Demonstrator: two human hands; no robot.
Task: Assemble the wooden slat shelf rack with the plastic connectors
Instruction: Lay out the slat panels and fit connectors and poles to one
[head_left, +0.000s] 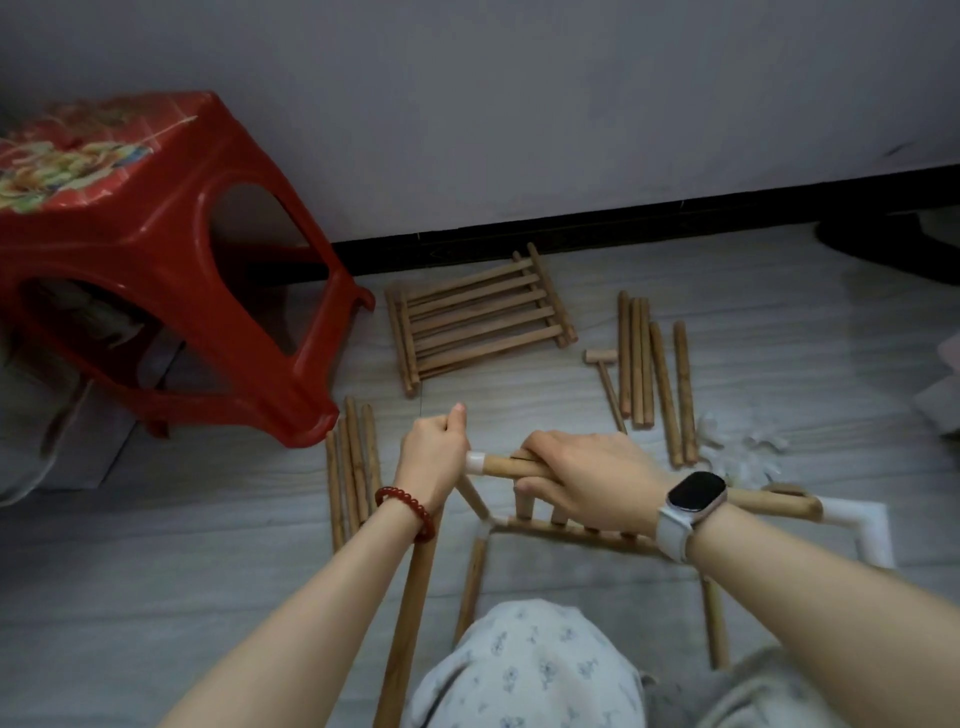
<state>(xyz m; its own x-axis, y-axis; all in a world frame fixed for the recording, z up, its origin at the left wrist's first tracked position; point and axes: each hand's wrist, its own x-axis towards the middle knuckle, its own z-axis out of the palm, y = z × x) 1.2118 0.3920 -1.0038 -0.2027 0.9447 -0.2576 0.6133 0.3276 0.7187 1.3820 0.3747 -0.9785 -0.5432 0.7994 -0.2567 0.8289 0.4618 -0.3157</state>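
Note:
A partly built rack stands on the floor in front of me. My right hand (587, 475) grips its top wooden rail (506, 466), fingers curled over it. My left hand (434, 449) is closed around the white plastic corner connector (475, 462) at the rail's left end, most of which it hides. A wooden leg (410, 613) runs down from that corner. Another white connector (862, 525) sits at the right corner. A finished slat shelf (480, 319) lies flat further out.
A red plastic stool (156, 249) stands at the left by the wall. Loose wooden rods lie at the left (353, 467) and at the right (654, 374), with a small wooden mallet (605, 376) beside them. Spare white connectors (737, 441) lie at the right.

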